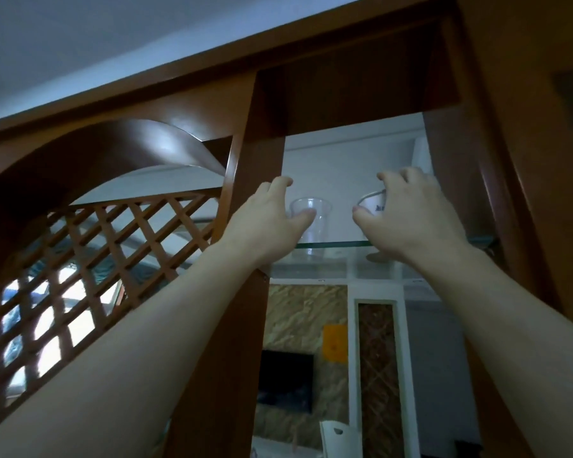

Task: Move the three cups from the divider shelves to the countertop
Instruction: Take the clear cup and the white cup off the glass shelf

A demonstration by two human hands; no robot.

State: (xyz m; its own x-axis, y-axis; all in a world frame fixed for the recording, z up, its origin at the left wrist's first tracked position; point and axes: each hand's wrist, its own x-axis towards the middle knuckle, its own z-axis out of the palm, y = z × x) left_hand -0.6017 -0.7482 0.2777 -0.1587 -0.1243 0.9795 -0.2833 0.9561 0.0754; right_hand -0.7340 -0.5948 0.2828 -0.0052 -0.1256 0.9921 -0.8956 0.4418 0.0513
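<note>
A clear plastic cup (315, 223) stands on the glass shelf (338, 245) of the wooden divider, on the shelf's left side. My left hand (272, 223) is raised to it with the fingers spread; the thumb lies across the cup's front and the fingertips are up by the wooden post. A white cup with blue print (372, 203) stands on the right side of the same shelf. My right hand (407, 216) curls over it, thumb on its left side and fingers at its rim, hiding most of the cup. No third cup is in view.
A thick wooden post (245, 180) borders the shelf opening on the left and a wooden side panel (457, 180) closes it on the right. A lattice panel (90, 259) fills the left. Below the shelf I see a marbled wall, a dark screen (285, 381) and a white chair back (338, 438).
</note>
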